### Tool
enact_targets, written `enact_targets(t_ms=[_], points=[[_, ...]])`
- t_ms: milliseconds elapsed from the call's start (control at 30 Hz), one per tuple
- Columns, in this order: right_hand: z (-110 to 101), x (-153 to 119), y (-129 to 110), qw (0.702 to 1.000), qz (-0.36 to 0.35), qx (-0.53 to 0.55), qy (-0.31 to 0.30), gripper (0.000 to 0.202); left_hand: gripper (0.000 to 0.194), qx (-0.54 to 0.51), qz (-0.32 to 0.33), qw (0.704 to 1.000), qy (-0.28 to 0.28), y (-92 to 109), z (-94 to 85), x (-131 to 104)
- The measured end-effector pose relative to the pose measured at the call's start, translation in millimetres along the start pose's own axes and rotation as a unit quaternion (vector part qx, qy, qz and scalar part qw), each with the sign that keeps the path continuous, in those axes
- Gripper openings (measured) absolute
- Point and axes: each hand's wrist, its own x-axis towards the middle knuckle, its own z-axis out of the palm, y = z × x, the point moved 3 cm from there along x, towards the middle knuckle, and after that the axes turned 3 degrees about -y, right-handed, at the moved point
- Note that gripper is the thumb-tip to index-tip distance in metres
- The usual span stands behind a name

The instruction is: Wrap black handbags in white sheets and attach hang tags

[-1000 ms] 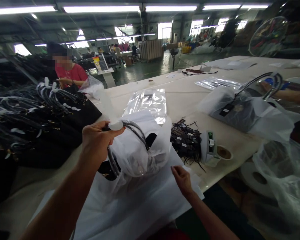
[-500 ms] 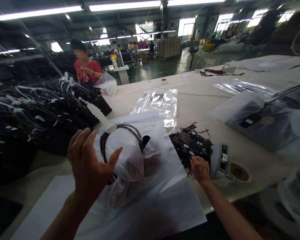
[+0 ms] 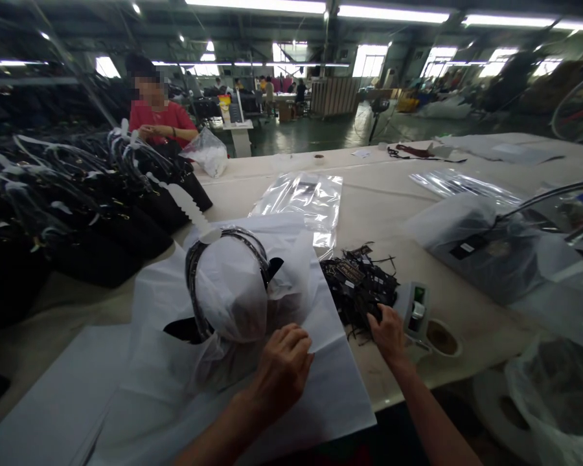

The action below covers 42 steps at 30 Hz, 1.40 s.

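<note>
A black handbag wrapped in a white cover bag (image 3: 233, 298) lies on the table in front of me, its dark handles (image 3: 223, 241) arching upward. My left hand (image 3: 282, 366) rests curled on the white wrap at the bag's near right side. My right hand (image 3: 387, 333) reaches into a pile of black hang tags with strings (image 3: 357, 285), fingers on the tags; whether it grips one is hidden. A tape dispenser (image 3: 415, 310) stands just right of that hand.
Stacked black handbags (image 3: 68, 207) fill the left side. Clear plastic bags (image 3: 301, 197) lie mid-table. A wrapped bag (image 3: 486, 249) sits at right. A person in a red shirt (image 3: 158, 120) works at the far left. White sheets (image 3: 53, 401) lie near the front edge (image 3: 466, 375).
My left hand let go of the handles and dropped down onto the white wrap. My right hand moved from the sheet to the tag pile.
</note>
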Motion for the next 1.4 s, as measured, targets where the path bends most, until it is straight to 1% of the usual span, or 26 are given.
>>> enact_targets(t_ms=[67, 133, 233, 333, 400, 467, 500, 533, 567, 600, 633, 667, 700, 733, 767, 800, 833, 867, 900, 967, 1000, 1033, 1100, 1200, 1300, 1400], points=[[16.2, 4.4, 1.5, 0.999, 0.037, -0.008, -0.029, 0.039, 0.013, -0.009, -0.007, 1.0, -0.017, 3.1, 2.8, -9.9], [26.5, 8.3, 2.9, 0.996, 0.077, -0.008, -0.053, 0.041, 0.014, -0.005, -0.023, 0.999, -0.023, 2.3, 1.3, -21.5], [30.2, 13.1, 4.1, 0.989, 0.128, 0.009, -0.078, 0.039, 0.016, 0.014, -0.046, 0.999, -0.017, -4.4, -5.4, -40.6], [23.4, 16.0, 4.7, 0.98, 0.154, 0.064, -0.112, 0.026, 0.018, 0.011, -0.071, 0.997, -0.013, -11.8, -12.1, -58.9], [14.2, 14.1, 4.4, 0.968, 0.166, 0.123, -0.144, 0.021, 0.018, -0.023, -0.107, 0.994, -0.017, -15.3, -12.6, -68.1], [0.9, 6.8, 2.7, 0.951, 0.175, 0.189, -0.173, 0.025, 0.018, -0.086, -0.165, 0.982, -0.029, -16.5, -6.8, -72.7], [-7.4, 0.7, 0.8, 0.943, 0.176, 0.217, -0.183, 0.03, 0.018, -0.129, -0.202, 0.97, -0.041, -15.9, -1.0, -72.6], [-16.3, -6.9, -1.8, 0.933, 0.176, 0.248, -0.193, 0.035, 0.018, -0.181, -0.247, 0.95, -0.06, -14.5, 7.0, -71.1], [-25.3, -16.2, -5.2, 0.919, 0.179, 0.286, -0.206, 0.039, 0.019, -0.24, -0.3, 0.92, -0.082, -12.2, 16.8, -68.2], [-33.8, -26.9, -9.5, 0.898, 0.185, 0.329, -0.224, 0.041, 0.02, -0.305, -0.355, 0.878, -0.104, -8.8, 27.7, -64.2], [-41.5, -38.8, -14.8, 0.871, 0.193, 0.377, -0.25, 0.043, 0.021, -0.373, -0.405, 0.826, -0.122, -4.2, 39.0, -59.2], [-48.4, -51.4, -21.0, 0.838, 0.2, 0.423, -0.28, 0.045, 0.024, -0.443, -0.448, 0.765, -0.132, 1.3, 50.0, -53.2], [-54.4, -64.2, -27.6, 0.805, 0.204, 0.46, -0.313, 0.046, 0.028, -0.513, -0.484, 0.696, -0.136, 7.2, 60.2, -47.0], [-59.6, -76.8, -34.2, 0.78, 0.2, 0.481, -0.346, 0.047, 0.035, -0.578, -0.508, 0.624, -0.135, 13.1, 69.1, -40.6], [-63.8, -88.6, -40.1, 0.766, 0.19, 0.483, -0.378, 0.047, 0.043, -0.636, -0.521, 0.554, -0.133, 18.6, 76.4, -34.6], [-67.0, -99.4, -44.9, 0.759, 0.175, 0.477, -0.408, 0.047, 0.048, -0.681, -0.526, 0.492, -0.128, 23.0, 81.9, -29.7], [-68.9, -109.2, -48.2, 0.756, 0.163, 0.465, -0.432, 0.047, 0.051, -0.712, -0.527, 0.448, -0.117, 25.6, 85.4, -26.0], [-69.7, -117.8, -50.0, 0.754, 0.154, 0.451, -0.452, 0.048, 0.05, -0.729, -0.526, 0.427, -0.101, 26.3, 87.0, -23.9], [-69.2, -125.3, -50.3, 0.752, 0.15, 0.437, -0.47, 0.048, 0.048, -0.733, -0.523, 0.428, -0.079, 25.3, 86.9, -23.2], [-65.6, -136.6, -48.2, 0.747, 0.153, 0.422, -0.49, 0.048, 0.045, -0.713, -0.524, 0.464, -0.033, 20.6, 82.8, -26.0], [-62.8, -140.5, -46.6, 0.746, 0.154, 0.419, -0.495, 0.048, 0.044, -0.699, -0.526, 0.483, -0.02, 18.2, 79.7, -28.5], [-59.7, -143.4, -45.1, 0.746, 0.155, 0.416, -0.496, 0.049, 0.042, -0.687, -0.528, 0.5, -0.013, 15.9, 76.1, -31.2], [-53.3, -146.6, -43.7, 0.748, 0.153, 0.415, -0.496, 0.049, 0.04, -0.67, -0.529, 0.521, -0.006, 11.8, 68.4, -35.9], [-45.0, -148.6, -47.6, 0.743, 0.144, 0.411, -0.508, 0.049, 0.04, -0.654, -0.531, 0.539, 0.009, 5.8, 56.8, -40.4], [-41.4, -149.1, -57.0, 0.734, 0.145, 0.416, -0.516, 0.047, 0.043, -0.641, -0.539, 0.545, 0.028, 0.3, 48.7, -44.5], [-41.9, -148.5, -68.6, 0.731, 0.155, 0.422, -0.514, 0.042, 0.044, -0.635, -0.543, 0.548, 0.047, -4.5, 44.6, -49.8]])
